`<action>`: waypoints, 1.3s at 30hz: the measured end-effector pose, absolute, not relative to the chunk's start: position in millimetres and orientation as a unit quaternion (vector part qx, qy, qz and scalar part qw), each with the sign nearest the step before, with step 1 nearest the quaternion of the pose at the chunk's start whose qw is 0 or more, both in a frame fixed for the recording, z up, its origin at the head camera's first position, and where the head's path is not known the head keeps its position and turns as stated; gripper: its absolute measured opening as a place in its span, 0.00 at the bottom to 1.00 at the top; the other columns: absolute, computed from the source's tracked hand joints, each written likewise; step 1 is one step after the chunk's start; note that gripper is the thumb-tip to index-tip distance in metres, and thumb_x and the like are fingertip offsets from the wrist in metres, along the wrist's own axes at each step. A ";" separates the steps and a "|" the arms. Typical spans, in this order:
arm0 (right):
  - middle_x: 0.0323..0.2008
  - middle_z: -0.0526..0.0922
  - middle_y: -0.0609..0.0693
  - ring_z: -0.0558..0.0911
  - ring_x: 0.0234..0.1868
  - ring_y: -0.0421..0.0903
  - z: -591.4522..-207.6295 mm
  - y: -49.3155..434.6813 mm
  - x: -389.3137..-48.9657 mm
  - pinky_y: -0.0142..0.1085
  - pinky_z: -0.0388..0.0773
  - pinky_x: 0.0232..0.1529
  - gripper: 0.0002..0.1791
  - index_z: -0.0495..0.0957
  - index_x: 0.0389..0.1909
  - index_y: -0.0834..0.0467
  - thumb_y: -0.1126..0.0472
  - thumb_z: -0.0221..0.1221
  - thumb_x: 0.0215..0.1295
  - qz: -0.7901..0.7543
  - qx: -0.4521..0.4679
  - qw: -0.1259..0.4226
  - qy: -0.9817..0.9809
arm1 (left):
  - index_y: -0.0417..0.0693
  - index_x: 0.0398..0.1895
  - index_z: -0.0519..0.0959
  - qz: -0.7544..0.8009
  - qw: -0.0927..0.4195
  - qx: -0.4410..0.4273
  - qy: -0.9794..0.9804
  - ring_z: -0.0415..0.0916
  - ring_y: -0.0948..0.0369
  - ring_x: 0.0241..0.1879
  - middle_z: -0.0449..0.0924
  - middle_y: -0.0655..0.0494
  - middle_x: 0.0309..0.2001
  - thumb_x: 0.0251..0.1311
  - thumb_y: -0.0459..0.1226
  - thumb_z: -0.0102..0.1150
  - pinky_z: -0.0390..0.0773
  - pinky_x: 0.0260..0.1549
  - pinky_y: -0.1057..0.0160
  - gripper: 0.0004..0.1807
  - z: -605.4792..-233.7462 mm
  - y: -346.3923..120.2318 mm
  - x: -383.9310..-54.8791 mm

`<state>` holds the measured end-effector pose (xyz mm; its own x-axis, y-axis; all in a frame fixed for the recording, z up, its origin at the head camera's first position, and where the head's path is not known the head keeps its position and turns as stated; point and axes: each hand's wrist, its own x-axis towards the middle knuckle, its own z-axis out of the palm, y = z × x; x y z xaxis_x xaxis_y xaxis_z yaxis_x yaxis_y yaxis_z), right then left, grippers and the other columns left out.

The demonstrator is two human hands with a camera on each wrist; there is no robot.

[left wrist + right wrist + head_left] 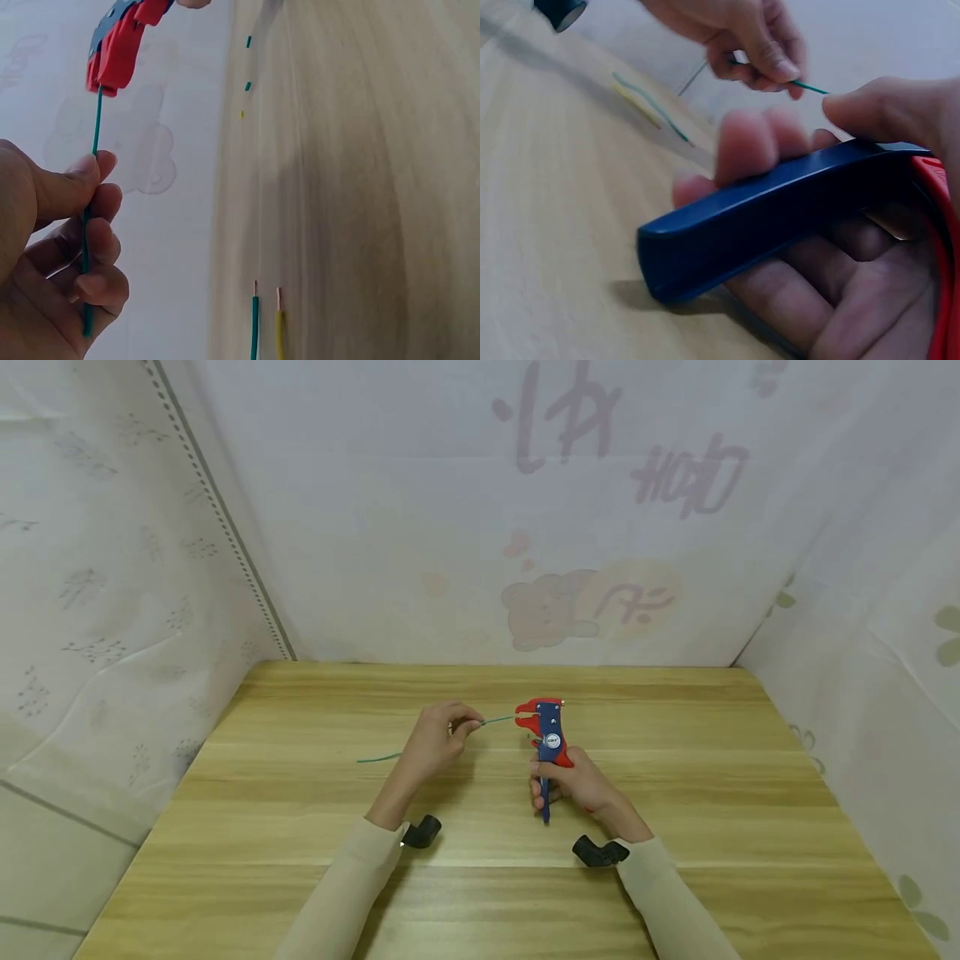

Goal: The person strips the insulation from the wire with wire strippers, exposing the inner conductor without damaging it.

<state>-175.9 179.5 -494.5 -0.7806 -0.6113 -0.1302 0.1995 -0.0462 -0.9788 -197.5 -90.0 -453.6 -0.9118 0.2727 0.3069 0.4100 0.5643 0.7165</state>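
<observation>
My left hand pinches a thin green wire between thumb and fingers, its tail running down across the palm in the left wrist view. The wire's far end reaches into the jaws of a red and blue wire stripper. The fingers of my right hand wrap round the stripper's handles, and the blue handle fills the middle of the right wrist view. Below the left hand, a second green wire and a yellow wire lie side by side on the table, each with a bare copper tip.
Small green insulation bits and a tiny yellow bit lie on the wooden table. Patterned white cloth hangs behind and at both sides. Black wrist mounts stick out from both sleeves.
</observation>
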 end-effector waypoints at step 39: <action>0.35 0.83 0.55 0.88 0.34 0.50 -484.8 221.0 -185.4 0.55 0.87 0.41 0.22 0.74 0.50 0.74 0.55 0.58 0.77 -0.709 -0.103 0.233 0.658 | 0.41 0.43 0.87 -0.421 -0.003 -0.121 -0.899 0.77 0.57 0.37 0.85 0.52 0.36 0.69 0.36 0.64 0.76 0.38 0.59 0.08 -450.0 -158.4 -204.8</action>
<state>-185.4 221.0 -484.8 -0.8696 -0.4669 -0.1605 0.1947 -0.0256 -0.9805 -204.8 -158.4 -450.0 -0.9705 0.2207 0.0970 0.2158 0.6156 0.7580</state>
